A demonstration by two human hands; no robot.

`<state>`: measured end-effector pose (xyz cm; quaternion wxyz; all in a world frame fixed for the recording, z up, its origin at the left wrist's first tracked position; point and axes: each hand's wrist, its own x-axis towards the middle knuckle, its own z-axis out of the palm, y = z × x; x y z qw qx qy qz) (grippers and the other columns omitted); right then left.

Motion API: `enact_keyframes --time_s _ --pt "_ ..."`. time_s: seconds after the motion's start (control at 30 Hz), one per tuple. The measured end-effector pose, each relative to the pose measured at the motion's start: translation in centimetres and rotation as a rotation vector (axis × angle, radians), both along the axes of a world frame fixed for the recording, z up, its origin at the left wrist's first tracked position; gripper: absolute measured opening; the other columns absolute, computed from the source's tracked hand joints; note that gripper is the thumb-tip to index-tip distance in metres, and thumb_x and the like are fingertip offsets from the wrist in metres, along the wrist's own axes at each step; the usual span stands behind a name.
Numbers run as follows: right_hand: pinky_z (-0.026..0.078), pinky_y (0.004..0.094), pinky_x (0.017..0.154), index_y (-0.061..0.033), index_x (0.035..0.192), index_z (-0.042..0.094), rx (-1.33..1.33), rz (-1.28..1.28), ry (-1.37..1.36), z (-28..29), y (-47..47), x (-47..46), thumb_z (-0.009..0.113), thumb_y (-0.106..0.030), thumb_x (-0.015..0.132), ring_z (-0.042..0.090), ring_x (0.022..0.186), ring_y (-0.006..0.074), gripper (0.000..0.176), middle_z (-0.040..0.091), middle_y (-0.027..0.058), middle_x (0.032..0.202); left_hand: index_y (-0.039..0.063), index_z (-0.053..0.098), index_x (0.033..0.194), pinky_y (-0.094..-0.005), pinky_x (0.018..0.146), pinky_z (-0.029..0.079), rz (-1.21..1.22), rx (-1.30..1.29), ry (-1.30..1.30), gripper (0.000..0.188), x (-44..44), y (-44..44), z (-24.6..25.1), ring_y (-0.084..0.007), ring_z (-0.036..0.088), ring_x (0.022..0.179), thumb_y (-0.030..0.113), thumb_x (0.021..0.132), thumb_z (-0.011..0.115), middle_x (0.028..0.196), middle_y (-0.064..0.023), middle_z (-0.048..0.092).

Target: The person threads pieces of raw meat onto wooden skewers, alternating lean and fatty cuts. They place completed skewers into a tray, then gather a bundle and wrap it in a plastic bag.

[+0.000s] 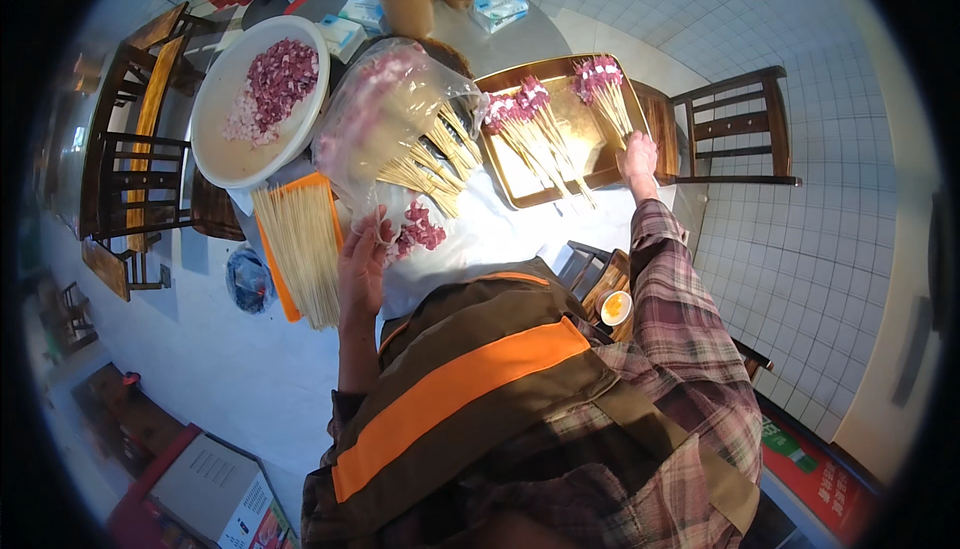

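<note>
My right hand is closed around the stick ends of a bundle of meat skewers, over the right side of a gold-coloured metal tray. More meat skewers lie at the tray's left, sticks towards me. My left hand pinches the near edge of a clear plastic bag. That bag drapes over further skewers, whose bare sticks poke out. Loose meat pieces lie beside my left fingers. Plain bamboo sticks rest on an orange board at the left.
A white basin of cut meat stands at the back left. Behind are tissue packs and tall holders. A wooden chair stands right of the table; a small cup sits on a wooden seat near my right forearm.
</note>
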<state>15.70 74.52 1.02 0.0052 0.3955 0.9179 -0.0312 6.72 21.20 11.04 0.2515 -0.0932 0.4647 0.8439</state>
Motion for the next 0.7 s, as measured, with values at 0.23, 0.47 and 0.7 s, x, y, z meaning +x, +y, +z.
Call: enact_keyframes --time_s 0.23,0.47,0.7 --pt "0.058 0.0402 0.064 0.0026 0.1 0.067 -0.691 -0.21 0.017 -0.6 3.9 -1.7 0.082 -0.018 0.084 0.073 0.07 0.0273 0.03 0.072 0.0149 0.081 0.001 0.06 0.134 -0.0345 0.102 0.046 0.151 -0.4 0.082 0.042 0.5 -0.1 2.7 -0.018 0.059 0.115 0.021 0.098 0.071 0.124 -0.0053 0.064" --pt "0.049 0.0308 0.042 -0.0027 0.112 0.059 -1.706 -0.621 0.754 1.5 0.0 -2.6 0.075 -0.031 0.095 0.051 0.045 0.0173 0.037 0.058 0.007 0.067 0.002 0.062 0.128 -0.0378 0.104 0.043 0.209 -1.144 0.867 0.043 -0.3 1.9 6.6 -0.0269 0.057 0.12 0.012 0.089 0.079 0.123 -0.0104 0.063" --pt "0.036 0.0287 0.04 -0.0069 0.081 0.057 -1.218 -0.553 0.853 6.1 -3.9 -2.8 0.072 -0.021 0.097 0.046 0.045 0.0113 0.026 0.051 0.0001 0.058 0.001 0.059 0.13 -0.0363 0.102 0.047 -0.258 -0.7 0.72 0.042 -0.8 7.1 7.0 -0.0254 0.058 0.124 0.009 0.092 0.074 0.128 -0.014 0.066"
